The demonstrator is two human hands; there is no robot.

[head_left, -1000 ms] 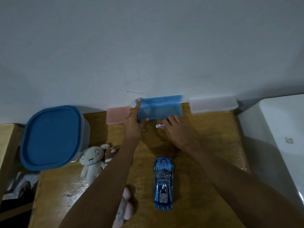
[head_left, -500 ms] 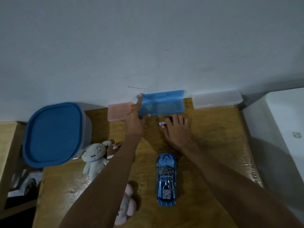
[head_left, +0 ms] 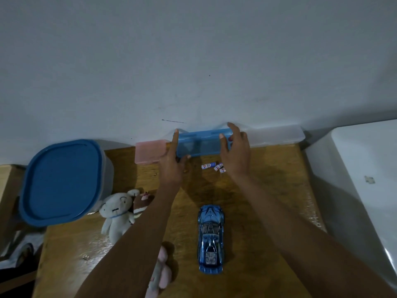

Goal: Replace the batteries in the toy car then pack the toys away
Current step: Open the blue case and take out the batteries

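Note:
A translucent blue plastic case stands against the wall at the back of the wooden table. My left hand grips its left end and my right hand grips its right end. Several small batteries lie loose on the table just in front of the case, between my wrists. The blue toy car sits nearer to me, nose pointing at the wall. A white plush toy lies left of my left forearm, and a pink plush is partly hidden under that arm.
A pink case and a clear case flank the blue one along the wall. A big tub with a blue lid stands at the left. A white appliance borders the table's right side. A small brown plush lies beside the white one.
My right hand has lifted off the batteries and moved up to grip the blue case's right end. The batteries now lie uncovered on the table. My left hand stays on the case.

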